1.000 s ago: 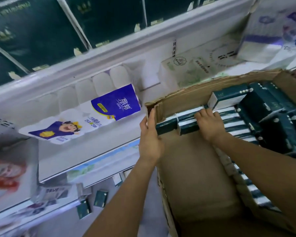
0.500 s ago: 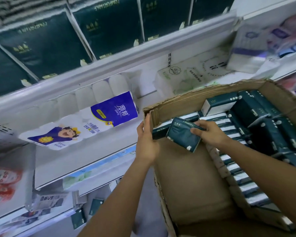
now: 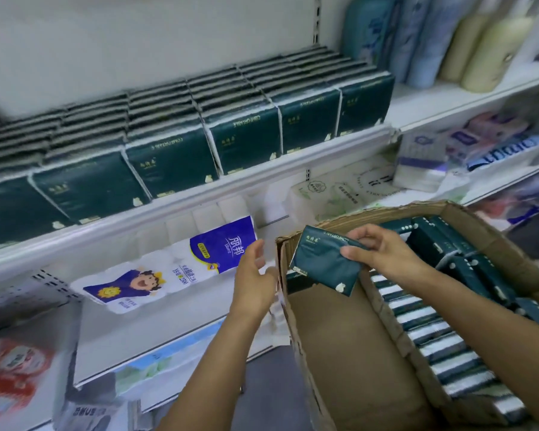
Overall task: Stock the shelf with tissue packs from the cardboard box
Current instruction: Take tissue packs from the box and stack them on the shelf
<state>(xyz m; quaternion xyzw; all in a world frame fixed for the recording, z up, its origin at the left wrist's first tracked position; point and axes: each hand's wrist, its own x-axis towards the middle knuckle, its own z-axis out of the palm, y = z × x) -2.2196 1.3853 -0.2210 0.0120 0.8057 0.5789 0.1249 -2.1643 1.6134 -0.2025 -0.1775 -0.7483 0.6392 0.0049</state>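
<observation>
The right hand [image 3: 383, 253] pinches a dark green tissue pack [image 3: 324, 264] above the cardboard box [image 3: 339, 353]; the left hand [image 3: 254, 275] hangs relaxed, empty; shelf labels are blurred.

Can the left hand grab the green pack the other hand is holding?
Probably yes. The left hand is open right beside the tissue pack, which the right hand holds up above the cardboard box rim, so nothing seems to block it.

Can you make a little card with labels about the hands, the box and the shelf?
Right hand: pinches a dark green plastic-wrapped tissue pack
Left hand: open, left of the brown cardboard box
Box: more green packs along its right side
White metal shelf: rows of matching green packs
</observation>
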